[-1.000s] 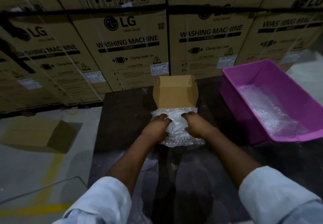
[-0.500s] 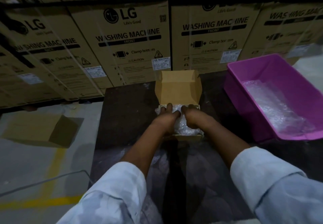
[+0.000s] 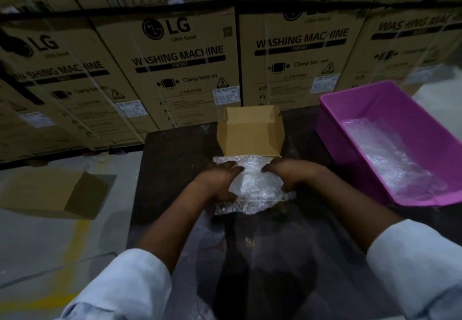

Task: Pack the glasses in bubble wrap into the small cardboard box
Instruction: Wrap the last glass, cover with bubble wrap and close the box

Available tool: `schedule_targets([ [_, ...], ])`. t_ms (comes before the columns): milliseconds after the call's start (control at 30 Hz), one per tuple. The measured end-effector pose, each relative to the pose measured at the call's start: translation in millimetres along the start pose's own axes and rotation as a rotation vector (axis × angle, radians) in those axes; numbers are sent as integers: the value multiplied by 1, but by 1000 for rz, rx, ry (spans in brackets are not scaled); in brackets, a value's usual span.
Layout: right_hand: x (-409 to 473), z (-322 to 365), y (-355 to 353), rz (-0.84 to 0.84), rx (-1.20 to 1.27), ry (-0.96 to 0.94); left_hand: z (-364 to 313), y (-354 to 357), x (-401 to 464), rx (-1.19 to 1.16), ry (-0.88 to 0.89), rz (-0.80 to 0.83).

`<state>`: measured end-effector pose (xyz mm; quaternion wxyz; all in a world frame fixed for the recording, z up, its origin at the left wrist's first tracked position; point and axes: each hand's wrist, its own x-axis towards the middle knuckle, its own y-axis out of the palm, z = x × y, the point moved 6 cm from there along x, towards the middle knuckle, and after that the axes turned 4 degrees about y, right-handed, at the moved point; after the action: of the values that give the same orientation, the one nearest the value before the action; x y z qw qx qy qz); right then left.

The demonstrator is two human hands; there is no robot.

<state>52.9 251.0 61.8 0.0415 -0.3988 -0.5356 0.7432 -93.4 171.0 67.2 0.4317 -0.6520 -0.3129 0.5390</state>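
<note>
Behind the dark tabletop [image 3: 175, 169] stands a wall of large cartons [image 3: 175, 65], four across in the lower row, with the bottom edges of an upper row above a black strap. Print legible on them: "LG", "Life's Good", "WASHING MACHINE", "FRONT", "Clamp bottom", "CAUTION"; each also carries a white sticker whose text is too small to read, and the upper row shows handling pictograms (umbrella, glass, arrows). One small cardboard box [image 3: 250, 132] sits at the far middle of the tabletop, lid flap standing upright, no print visible on it. One bubble-wrapped bundle [image 3: 252, 184] lies over the box's near side, covering its opening; the glasses inside cannot be made out through the wrap. Two hands, both closed on the bundle: left hand [image 3: 220, 179] grips its left side, fingers curled over the top and thumb beneath; right hand [image 3: 287, 174] grips the right side the same way. Both sleeves are pale. One pink plastic tub [image 3: 332, 129] stands right of the box, apart from it, with loose bubble wrap [image 3: 390, 162] lying along its bottom. More clear film [image 3: 207, 234] lies on the tabletop near the person. On the floor, left, one plain cardboard box [image 3: 57, 194] lies on its side; a yellow painted line [image 3: 75, 249] runs past it.
</note>
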Motion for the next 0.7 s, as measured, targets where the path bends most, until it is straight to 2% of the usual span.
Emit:
schedule_targets([
  [233, 13, -1, 6, 49, -48, 45, -2, 4, 13, 196, 22, -7],
  [400, 25, 5, 8, 111, -77, 89, -5, -3, 22, 182, 20, 17],
  [533, 20, 12, 5, 98, -88, 128, -5, -12, 26, 139, 29, 73],
  [700, 20, 11, 10, 119, -46, 86, 1, -17, 7, -41, 55, -100],
])
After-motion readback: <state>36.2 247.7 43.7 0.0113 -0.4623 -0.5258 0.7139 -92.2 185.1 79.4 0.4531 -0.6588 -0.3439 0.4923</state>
